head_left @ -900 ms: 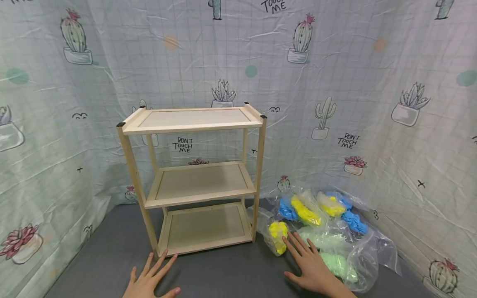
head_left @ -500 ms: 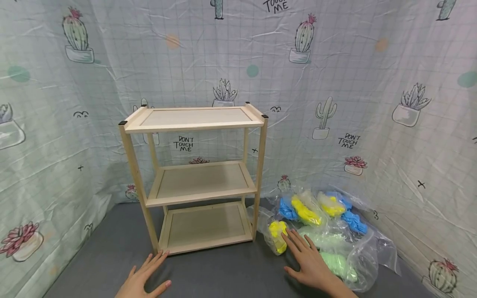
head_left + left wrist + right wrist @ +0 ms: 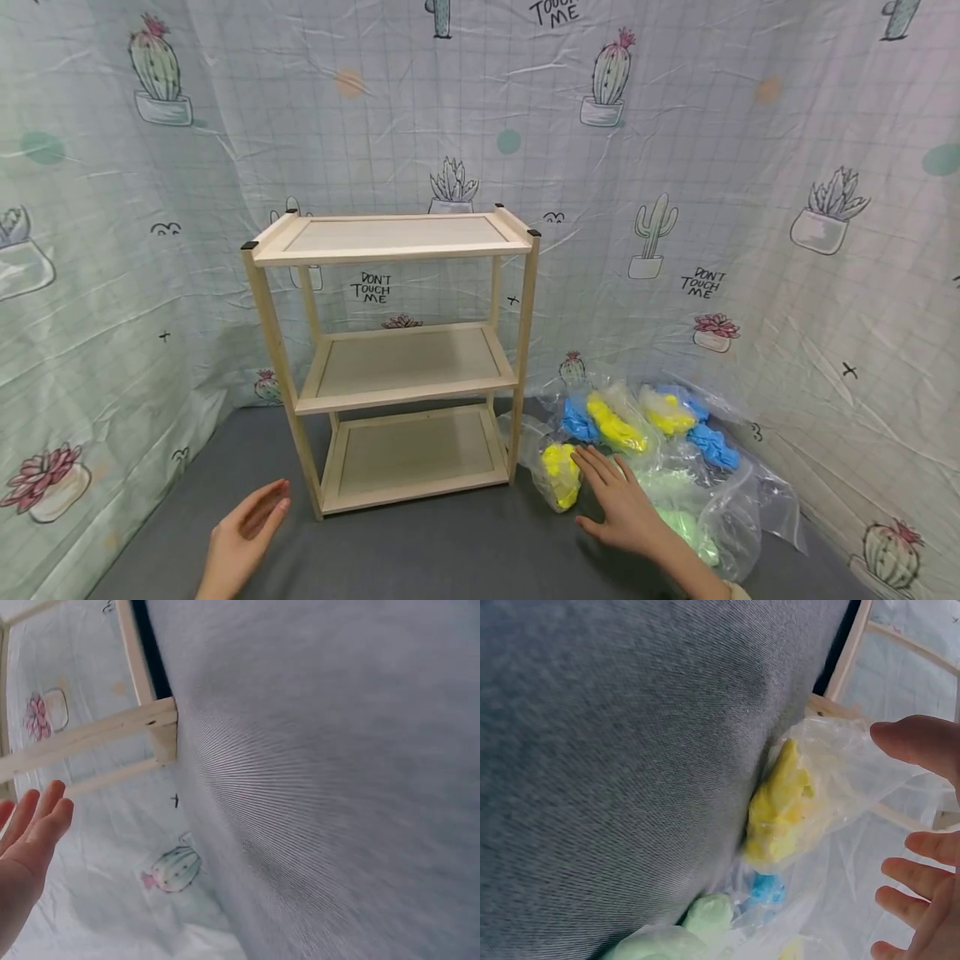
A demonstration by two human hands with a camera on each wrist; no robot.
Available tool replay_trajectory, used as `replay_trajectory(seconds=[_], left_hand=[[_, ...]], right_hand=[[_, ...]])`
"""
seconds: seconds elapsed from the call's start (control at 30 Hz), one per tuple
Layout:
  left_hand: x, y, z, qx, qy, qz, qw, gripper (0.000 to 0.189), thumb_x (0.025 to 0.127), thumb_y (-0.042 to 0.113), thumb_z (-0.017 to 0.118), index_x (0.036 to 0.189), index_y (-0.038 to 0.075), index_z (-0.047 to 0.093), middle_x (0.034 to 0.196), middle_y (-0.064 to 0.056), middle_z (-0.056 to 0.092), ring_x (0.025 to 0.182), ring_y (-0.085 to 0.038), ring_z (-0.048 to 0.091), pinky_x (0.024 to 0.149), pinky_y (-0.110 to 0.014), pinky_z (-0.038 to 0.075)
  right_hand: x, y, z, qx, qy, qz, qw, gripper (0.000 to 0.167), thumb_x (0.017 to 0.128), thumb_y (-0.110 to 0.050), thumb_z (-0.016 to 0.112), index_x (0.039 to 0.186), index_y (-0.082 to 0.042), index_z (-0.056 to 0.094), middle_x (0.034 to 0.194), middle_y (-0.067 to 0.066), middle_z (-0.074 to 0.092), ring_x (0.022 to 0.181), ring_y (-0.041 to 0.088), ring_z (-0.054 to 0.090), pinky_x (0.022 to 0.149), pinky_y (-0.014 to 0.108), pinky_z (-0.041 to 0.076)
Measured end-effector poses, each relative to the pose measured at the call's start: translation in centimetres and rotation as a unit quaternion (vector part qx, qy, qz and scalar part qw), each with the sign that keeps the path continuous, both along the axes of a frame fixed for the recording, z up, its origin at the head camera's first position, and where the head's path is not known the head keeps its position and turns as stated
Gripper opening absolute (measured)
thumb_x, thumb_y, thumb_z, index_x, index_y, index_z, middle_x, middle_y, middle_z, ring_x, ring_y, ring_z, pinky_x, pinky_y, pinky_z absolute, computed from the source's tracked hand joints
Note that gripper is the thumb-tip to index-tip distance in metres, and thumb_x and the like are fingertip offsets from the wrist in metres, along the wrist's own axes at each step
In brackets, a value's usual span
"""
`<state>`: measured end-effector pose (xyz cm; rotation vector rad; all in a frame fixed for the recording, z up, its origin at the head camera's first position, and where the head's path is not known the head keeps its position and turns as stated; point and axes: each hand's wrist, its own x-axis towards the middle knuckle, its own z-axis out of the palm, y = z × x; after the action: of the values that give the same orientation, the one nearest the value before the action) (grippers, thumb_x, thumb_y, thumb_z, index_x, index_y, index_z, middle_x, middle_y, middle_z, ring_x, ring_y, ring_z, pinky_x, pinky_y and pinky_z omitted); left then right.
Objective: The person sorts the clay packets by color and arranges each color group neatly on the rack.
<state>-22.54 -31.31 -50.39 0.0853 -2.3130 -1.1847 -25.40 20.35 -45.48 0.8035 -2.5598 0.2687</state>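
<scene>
My left hand (image 3: 238, 540) hovers at the front left of a pale wooden three-tier shelf (image 3: 408, 362), with fingers loosely bent and nothing in it. In the left wrist view its fingers (image 3: 46, 817) stand apart from the shelf's leg. On the right, my right hand (image 3: 624, 510) spreads its fingers beside a clear plastic bag with a crumpled yellow thing (image 3: 561, 477) inside. The right wrist view shows a gap between the thumb (image 3: 915, 742) and the fingers, with nothing held. Whether a fingertip touches the bag, I cannot tell.
Several clear bags with crumpled blue (image 3: 712, 447), yellow (image 3: 615, 423) and light green things (image 3: 678, 525) lie heaped on the right. Dark grey cloth (image 3: 435, 550) covers the surface. A cactus-printed sheet (image 3: 697, 125) hangs close behind and at both sides.
My left hand has drawn back leftward from the shelf's front left leg, its fingers going from spread to bent together. My right hand has shifted slightly forward, staying by the yellow thing's bag.
</scene>
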Motion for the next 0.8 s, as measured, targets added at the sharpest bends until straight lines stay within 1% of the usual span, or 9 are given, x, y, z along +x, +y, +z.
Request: replay_trajectory(seconds=[0.03,0.1,0.17,0.27,0.33,0.47,0.63,0.7,0.8], left_hand=[[-0.7,-0.6,-0.7,0.018,0.016,-0.001,0.9997,0.038,0.086,0.027,0.059,0.12,0.008,0.054,0.109,0.011,0.061,0.088,0.016,0.055,0.07,-0.006,0.045],[-1.8,-1.4,-1.4,0.057,0.04,-0.012,0.9975,0.038,0.087,0.025,0.058,0.12,0.007,0.054,0.107,0.017,0.06,0.09,0.013,0.057,0.071,-0.007,0.046],[-2.6,-2.0,-1.7,0.104,0.052,-0.026,0.9929,0.038,0.088,0.025,0.057,0.12,0.006,0.053,0.105,0.019,0.059,0.091,0.009,0.06,0.072,-0.009,0.047],[-3.7,-2.5,-1.6,0.182,0.061,-0.052,0.9799,0.039,0.088,0.021,0.056,0.122,0.002,0.05,0.107,0.014,0.061,0.092,0.002,0.062,0.072,-0.014,0.049],[-4.3,-2.8,-1.5,0.233,0.063,-0.072,0.9677,0.042,0.088,0.018,0.056,0.125,0.0,0.046,0.109,0.009,0.061,0.093,-0.001,0.063,0.073,-0.016,0.05],[-5.4,-3.0,-1.3,0.301,0.072,-0.091,0.9466,0.045,0.089,0.017,0.055,0.128,0.0,0.043,0.113,0.003,0.061,0.094,-0.006,0.064,0.074,-0.019,0.05],[-6.2,-2.9,-1.1,0.338,0.07,-0.1,0.933,0.045,0.09,0.022,0.053,0.13,0.004,0.042,0.116,0.003,0.059,0.096,-0.007,0.063,0.075,-0.02,0.05],[-6.5,-2.6,-1.1,0.341,0.063,-0.11,0.9316,0.045,0.091,0.024,0.05,0.132,0.006,0.04,0.119,0.005,0.058,0.098,-0.005,0.062,0.075,-0.019,0.05],[-7.0,-2.3,-1.1,0.334,0.052,-0.117,0.9338,0.046,0.093,0.026,0.046,0.134,0.009,0.037,0.122,0.005,0.054,0.099,-0.002,0.06,0.075,-0.017,0.05]], right_hand=[[-0.1,0.0,0.1,0.0,-0.004,0.001,1.0,0.089,0.062,-0.038,0.078,0.134,-0.005,0.037,0.139,0.013,0.038,0.127,0.033,0.037,0.098,0.057,0.025],[-0.3,0.0,0.1,0.001,-0.01,0.003,0.9999,0.088,0.062,-0.038,0.078,0.134,-0.005,0.039,0.139,0.013,0.039,0.127,0.034,0.037,0.098,0.058,0.025],[-0.5,0.0,0.2,0.002,-0.01,0.004,0.9999,0.088,0.062,-0.038,0.079,0.134,-0.006,0.039,0.139,0.013,0.039,0.126,0.034,0.037,0.097,0.059,0.026],[-0.9,-0.1,0.2,0.006,-0.001,0.007,1.0,0.09,0.06,-0.039,0.079,0.134,-0.007,0.039,0.139,0.013,0.039,0.126,0.034,0.038,0.095,0.06,0.028],[-1.1,-0.1,0.2,0.007,0.008,0.008,0.9999,0.09,0.06,-0.04,0.08,0.133,-0.007,0.039,0.138,0.013,0.039,0.125,0.034,0.038,0.095,0.06,0.029],[-1.4,-0.3,0.4,0.011,0.014,0.003,0.9998,0.091,0.06,-0.041,0.079,0.134,-0.008,0.038,0.138,0.012,0.04,0.125,0.033,0.038,0.095,0.06,0.029],[-1.6,-0.8,0.7,0.013,0.006,-0.003,0.9999,0.092,0.06,-0.045,0.078,0.135,-0.01,0.037,0.136,0.013,0.042,0.122,0.034,0.041,0.093,0.061,0.03],[-1.7,-1.0,0.8,0.014,-0.001,-0.007,0.9999,0.091,0.061,-0.046,0.077,0.135,-0.011,0.037,0.136,0.014,0.042,0.121,0.035,0.042,0.092,0.061,0.03],[-2.0,-1.4,0.6,0.019,-0.017,-0.02,0.9995,0.088,0.063,-0.048,0.075,0.134,-0.012,0.039,0.136,0.014,0.041,0.121,0.036,0.041,0.093,0.062,0.029]])
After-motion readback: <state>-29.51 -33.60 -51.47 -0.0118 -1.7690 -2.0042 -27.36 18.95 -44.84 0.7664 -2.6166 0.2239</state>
